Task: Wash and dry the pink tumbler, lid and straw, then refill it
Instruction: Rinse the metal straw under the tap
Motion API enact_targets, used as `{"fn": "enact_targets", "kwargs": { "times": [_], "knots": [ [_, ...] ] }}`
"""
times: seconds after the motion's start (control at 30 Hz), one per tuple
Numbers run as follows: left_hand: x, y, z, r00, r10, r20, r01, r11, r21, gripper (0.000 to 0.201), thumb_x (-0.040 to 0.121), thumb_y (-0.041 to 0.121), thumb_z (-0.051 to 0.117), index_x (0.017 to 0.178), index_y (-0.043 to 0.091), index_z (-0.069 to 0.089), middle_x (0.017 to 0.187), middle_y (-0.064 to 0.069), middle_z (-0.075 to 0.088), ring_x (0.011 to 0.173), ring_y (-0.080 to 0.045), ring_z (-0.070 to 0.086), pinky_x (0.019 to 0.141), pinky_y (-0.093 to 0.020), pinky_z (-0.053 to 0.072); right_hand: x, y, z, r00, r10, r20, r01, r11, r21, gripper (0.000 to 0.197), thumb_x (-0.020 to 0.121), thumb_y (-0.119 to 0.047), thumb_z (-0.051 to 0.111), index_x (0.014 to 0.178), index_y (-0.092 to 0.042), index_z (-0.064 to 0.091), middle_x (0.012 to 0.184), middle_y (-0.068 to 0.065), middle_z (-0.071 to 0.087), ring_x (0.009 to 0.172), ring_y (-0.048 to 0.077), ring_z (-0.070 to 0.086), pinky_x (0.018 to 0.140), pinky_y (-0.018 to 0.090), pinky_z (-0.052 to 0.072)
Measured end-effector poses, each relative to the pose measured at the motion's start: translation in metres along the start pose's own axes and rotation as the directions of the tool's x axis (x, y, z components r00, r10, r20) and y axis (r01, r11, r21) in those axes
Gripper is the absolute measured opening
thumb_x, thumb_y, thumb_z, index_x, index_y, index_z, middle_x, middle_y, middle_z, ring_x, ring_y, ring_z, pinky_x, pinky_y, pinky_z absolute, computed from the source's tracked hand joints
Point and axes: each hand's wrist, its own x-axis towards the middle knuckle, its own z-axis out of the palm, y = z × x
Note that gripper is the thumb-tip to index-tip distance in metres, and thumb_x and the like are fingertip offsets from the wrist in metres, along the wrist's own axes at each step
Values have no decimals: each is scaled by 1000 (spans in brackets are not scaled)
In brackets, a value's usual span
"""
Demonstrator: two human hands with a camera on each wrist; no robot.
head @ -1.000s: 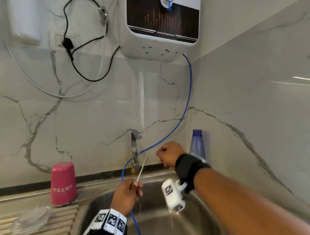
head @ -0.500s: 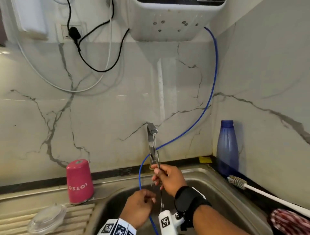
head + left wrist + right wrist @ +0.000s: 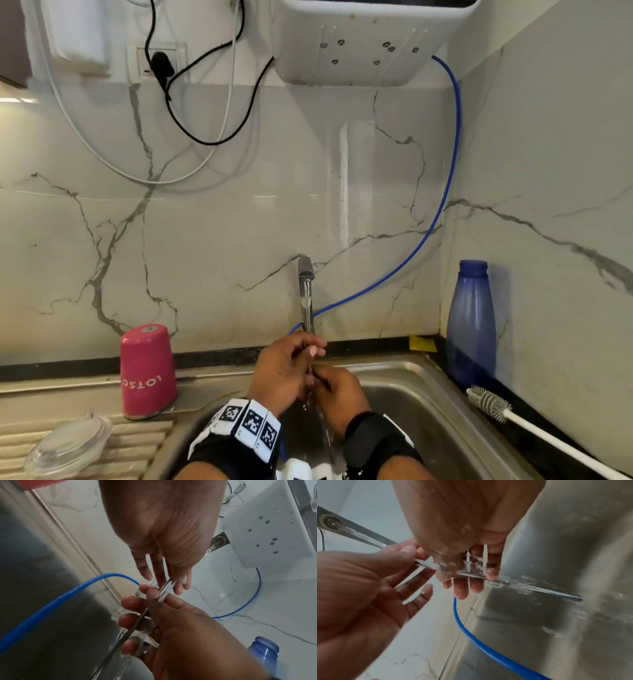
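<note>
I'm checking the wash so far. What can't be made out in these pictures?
- Straw: in the head view both hands hide it; its lower end leaves the left wrist view's bottom edge.
- Tumbler: upside down, inside unseen.
- Lid: clear, cleanliness unreadable.
- Brush: handle cut off at the edge.

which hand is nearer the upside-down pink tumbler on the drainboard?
Left. The left hand is over the steel sink under the tap, on the side toward the upside-down pink tumbler; the right hand is just beyond it, farther away. Both hold the thin metal straw.
</note>
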Motion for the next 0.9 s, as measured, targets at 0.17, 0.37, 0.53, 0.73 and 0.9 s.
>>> {"fn": "enact_targets", "kwargs": {
  "times": [0.17,0.37,0.53,0.73,0.9],
  "knots": [
    [-5,0,-6,995,-20,-101,17,999,-29,37,87,19,78,118,35,65,93,8,79,93,2,72,76,-1,46,2,6,-1,999,25,36,-19,988,-154,23,97,-21,58,80,-17,72,73,0,70,61,0,57,63,14,46],
    [-6,7,2,997,-42,-72,37,997,-65,45,89,20,75,130,30,58,96,11,79,95,1,72,90,-15,51,-10,27,-5,919,354,174,-267,883,-386,21,96,-21,60,80,-15,70,77,2,69,65,14,63,65,29,53],
    [-7,10,9,996,-88,-4,87,987,-138,37,91,4,70,124,19,63,96,7,79,92,-6,75,88,-27,59,-16,25,-7,884,424,197,-357,884,-303,28,101,-10,50,77,-13,63,76,10,68,58,15,62,60,26,56],
    [-5,6,6,991,-93,-92,79,985,-153,29,92,2,68,118,14,66,94,4,79,90,-6,75,88,-29,60,-11,28,-6,876,437,204,-349,866,-358,26,97,-14,58,72,-16,65,75,5,71,62,17,66,70,31,61],
    [-5,6,3,987,-103,-127,79,980,-182,30,88,5,74,115,16,66,93,5,79,89,-5,75,88,-30,60,-13,30,-7,860,460,221,-355,851,-388,23,96,-15,61,73,-13,66,69,4,71,58,16,66,70,34,62]
  ]
}}
